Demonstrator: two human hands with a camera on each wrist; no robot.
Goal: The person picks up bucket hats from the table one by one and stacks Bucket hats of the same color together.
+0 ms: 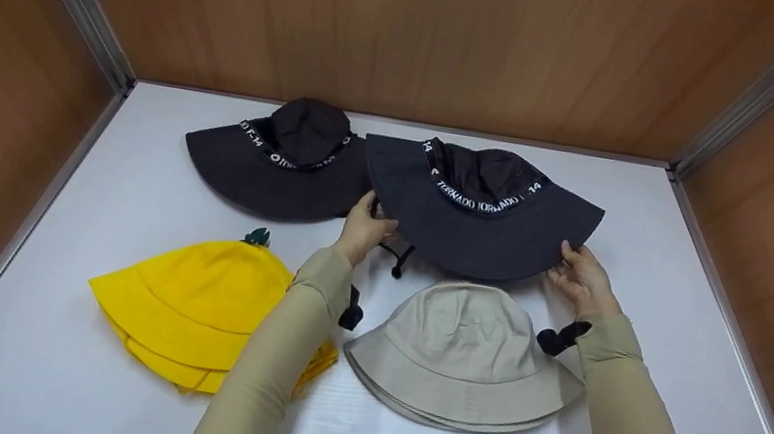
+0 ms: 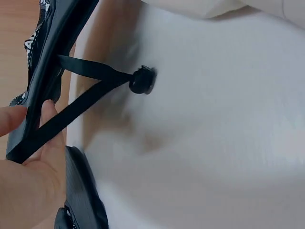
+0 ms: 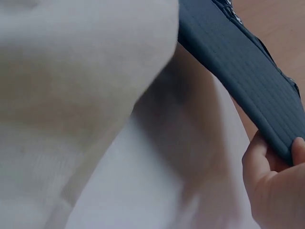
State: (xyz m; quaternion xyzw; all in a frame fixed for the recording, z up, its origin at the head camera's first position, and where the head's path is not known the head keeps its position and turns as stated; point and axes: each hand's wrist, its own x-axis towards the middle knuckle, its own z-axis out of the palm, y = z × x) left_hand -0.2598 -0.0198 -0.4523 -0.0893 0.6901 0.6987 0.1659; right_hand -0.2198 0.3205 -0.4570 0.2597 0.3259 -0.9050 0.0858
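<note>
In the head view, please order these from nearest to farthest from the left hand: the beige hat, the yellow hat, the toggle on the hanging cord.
From the left hand:
1. Cord toggle, hanging just right of the wrist.
2. Beige hat, lower right.
3. Yellow hat, lower left; close to the beige hat's distance, so ranks 2 and 3 are uncertain.

A staged recording booth: a white table (image 1: 685, 304) boxed in by wood-grain panels (image 1: 413, 31).

White tabletop (image 1: 93, 206) enclosed by wooden walls (image 1: 413, 31).
</note>
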